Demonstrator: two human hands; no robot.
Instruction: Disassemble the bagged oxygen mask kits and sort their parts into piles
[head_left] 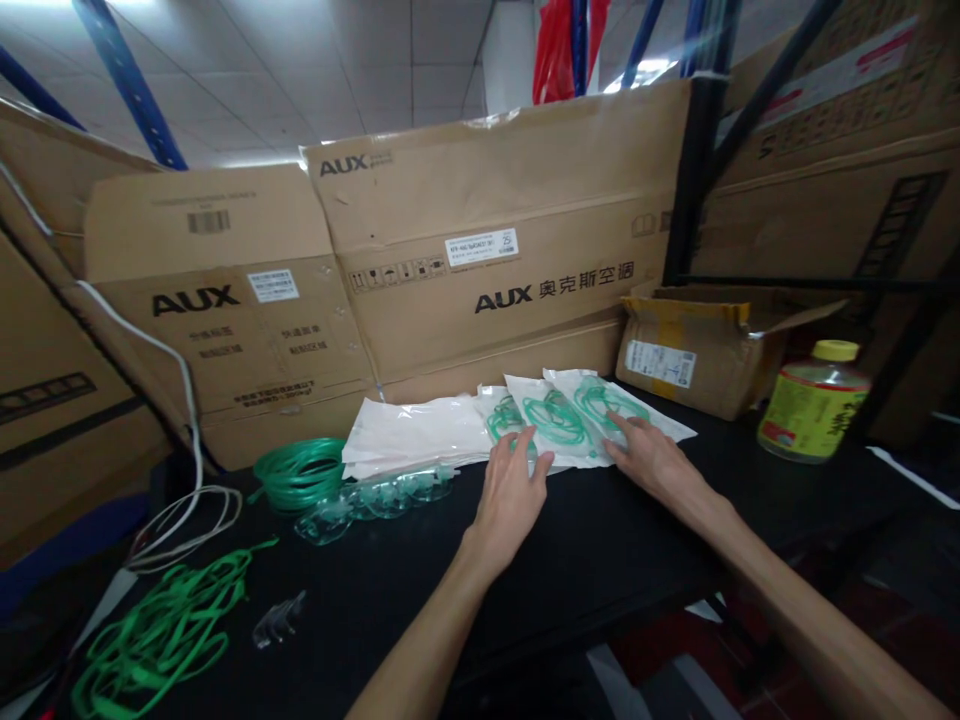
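Note:
Three clear-fronted pouches with coiled green tubing lie overlapping on the black table (360,600). My left hand (512,490) rests at the lower edge of the left pouch (501,410) and the middle pouch (553,418), fingers apart. Over the right pouch (592,395) my right hand (645,450) lies with its fingers stretched out onto the film. A stack of flat white pouches (416,432) sits just left of them. In front of that stack is a row of clear plastic masks (390,495), beside a coil of green tubing (300,472).
Green elastic cord (161,630) lies loose at the front left, near small clear plastic parts (279,620). A white cable (184,375) hangs at left. Large cardboard cartons (487,230) wall the back. At right stand an open carton (690,345) and a yellow-capped bottle (814,405).

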